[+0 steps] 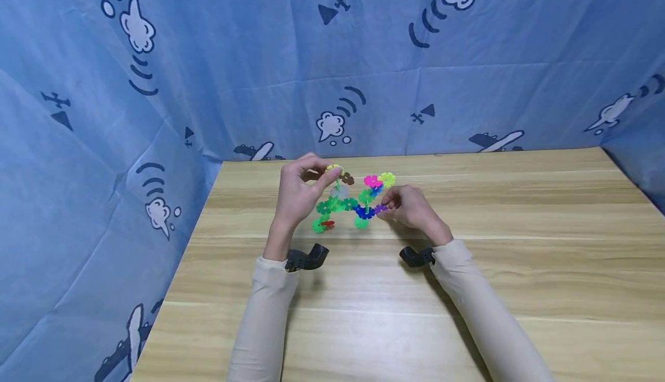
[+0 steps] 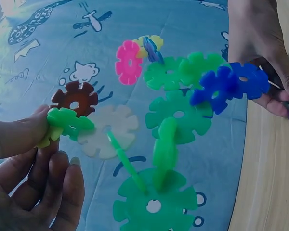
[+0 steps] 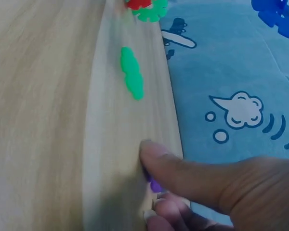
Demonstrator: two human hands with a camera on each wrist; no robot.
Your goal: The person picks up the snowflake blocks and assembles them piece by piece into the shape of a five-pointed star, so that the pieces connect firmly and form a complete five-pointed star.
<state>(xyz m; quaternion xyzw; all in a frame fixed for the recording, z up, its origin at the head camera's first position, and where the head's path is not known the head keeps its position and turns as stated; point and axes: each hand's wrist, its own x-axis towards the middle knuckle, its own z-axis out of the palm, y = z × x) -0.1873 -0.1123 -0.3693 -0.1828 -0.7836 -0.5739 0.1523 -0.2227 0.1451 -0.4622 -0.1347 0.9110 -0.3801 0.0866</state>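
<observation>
A joined construction of notched plastic snowflake discs stands between the hands. My left hand (image 1: 298,191) pinches a yellow disc (image 2: 50,137) at its upper left between thumb and fingers. Next to that disc are a brown disc (image 2: 74,99), a clear white disc (image 2: 108,131) and a small green disc (image 2: 70,123). Several green discs (image 2: 154,204) form the middle and lower part. Dark blue discs (image 1: 366,213) sit at the right, with a pink disc (image 1: 372,181) and another yellow disc (image 1: 387,179) above. My right hand (image 1: 413,208) pinches a purple disc (image 3: 155,185) beside the blue ones, mostly covered by the thumb.
The wooden table (image 1: 493,289) runs under both forearms. A blue patterned curtain (image 1: 374,99) hangs along its back and left edges. A black wrist mount (image 1: 309,258) sits on the left wrist and another (image 1: 415,257) on the right. A red disc (image 1: 328,224) shows low on the construction's left.
</observation>
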